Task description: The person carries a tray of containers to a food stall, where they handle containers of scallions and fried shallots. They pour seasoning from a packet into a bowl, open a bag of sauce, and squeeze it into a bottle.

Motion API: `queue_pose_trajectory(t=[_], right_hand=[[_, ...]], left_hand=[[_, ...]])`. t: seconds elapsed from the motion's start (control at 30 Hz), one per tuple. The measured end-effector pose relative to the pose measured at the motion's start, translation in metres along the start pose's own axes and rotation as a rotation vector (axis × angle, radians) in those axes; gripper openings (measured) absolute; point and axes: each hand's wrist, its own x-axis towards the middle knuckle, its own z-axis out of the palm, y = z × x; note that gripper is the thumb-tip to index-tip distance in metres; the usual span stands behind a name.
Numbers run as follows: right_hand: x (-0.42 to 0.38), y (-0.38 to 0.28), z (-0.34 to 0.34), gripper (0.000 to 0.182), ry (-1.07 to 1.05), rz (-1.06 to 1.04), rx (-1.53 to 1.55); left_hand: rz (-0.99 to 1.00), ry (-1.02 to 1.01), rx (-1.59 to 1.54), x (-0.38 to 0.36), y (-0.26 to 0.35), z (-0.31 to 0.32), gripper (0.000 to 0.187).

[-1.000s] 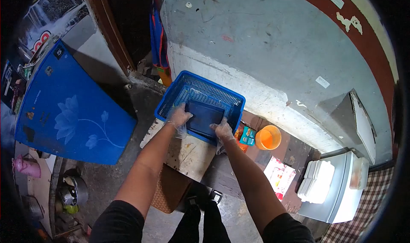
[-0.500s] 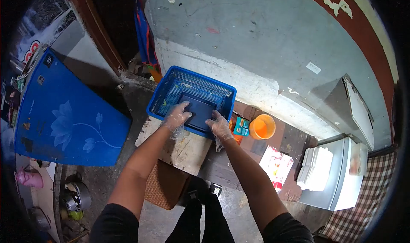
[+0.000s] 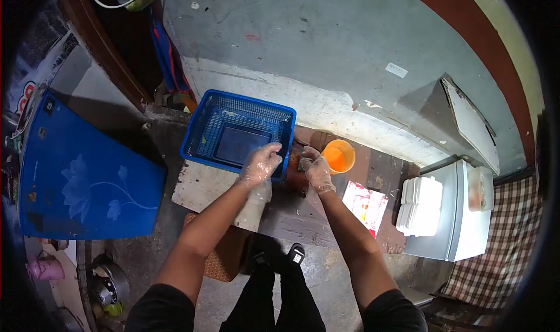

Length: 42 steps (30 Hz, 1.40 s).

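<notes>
Both my hands wear clear plastic gloves. My left hand point(image 3: 261, 165) hovers over the front right rim of the blue plastic basket point(image 3: 193, 122), fingers bent but apart and holding nothing. A dark blue tray point(image 3: 240, 144) lies flat in the basket, partly behind that hand. To the right of the basket, my right hand point(image 3: 318, 171) has its fingers curled around a small teal packet point(image 3: 301, 164), mostly hidden by the fingers. An orange cup point(image 3: 340, 157) stands just right of this hand.
The basket rests partly on a pale board point(image 3: 201, 186) on a low brown table point(image 3: 291, 218). A red and white printed sheet point(image 3: 365, 208) and stacked white foam boxes point(image 3: 420, 206) are at right, near a small fridge point(image 3: 464, 215). A blue floral fridge door point(image 3: 87, 180) stands left.
Both hands have left the dark blue tray, which stays in the basket. My right hand has moved onto the teal packet; my left has drawn back to the basket's rim. The view has shifted.
</notes>
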Motion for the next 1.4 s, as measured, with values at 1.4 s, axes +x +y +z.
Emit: queue_pose_trajectory(t=[1.4], right_hand=[[-0.011, 0.143, 0.006, 0.060, -0.005, 0.137, -0.448]], left_hand=[[-0.521, 0.030, 0.408, -0.026, -0.094, 0.164, 0.063]])
